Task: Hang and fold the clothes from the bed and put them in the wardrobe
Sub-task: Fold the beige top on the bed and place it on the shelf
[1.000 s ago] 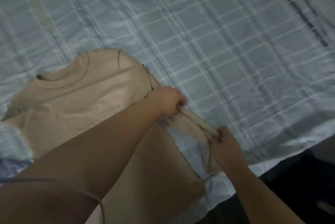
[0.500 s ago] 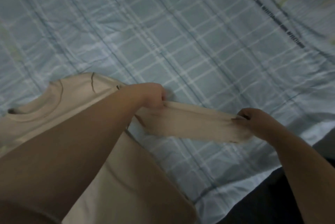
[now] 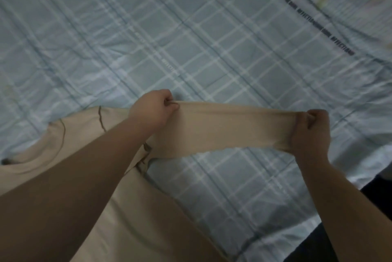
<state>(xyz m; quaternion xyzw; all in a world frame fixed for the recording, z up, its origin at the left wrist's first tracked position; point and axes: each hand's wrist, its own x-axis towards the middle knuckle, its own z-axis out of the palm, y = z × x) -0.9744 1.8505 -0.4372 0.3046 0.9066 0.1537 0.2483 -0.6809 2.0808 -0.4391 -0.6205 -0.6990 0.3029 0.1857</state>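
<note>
A beige long-sleeved shirt (image 3: 80,138) lies flat on the bed, collar toward the left edge of the view, its body partly hidden under my left forearm. Its right sleeve (image 3: 233,126) is stretched out taut to the right, lifted a little above the sheet. My left hand (image 3: 154,111) pinches the sleeve's upper edge near the shoulder. My right hand (image 3: 311,132) grips the cuff end of the sleeve.
A pale blue checked bed sheet (image 3: 201,39) covers the whole bed, with a line of dark printed text (image 3: 318,26) at the upper right. The bed's edge (image 3: 318,225) runs along the lower right, with dark floor beyond it.
The sleeve was bunched between my close-set hands; my right hand has pulled the cuff out to the right, so the sleeve now stretches straight. The view has shifted left.
</note>
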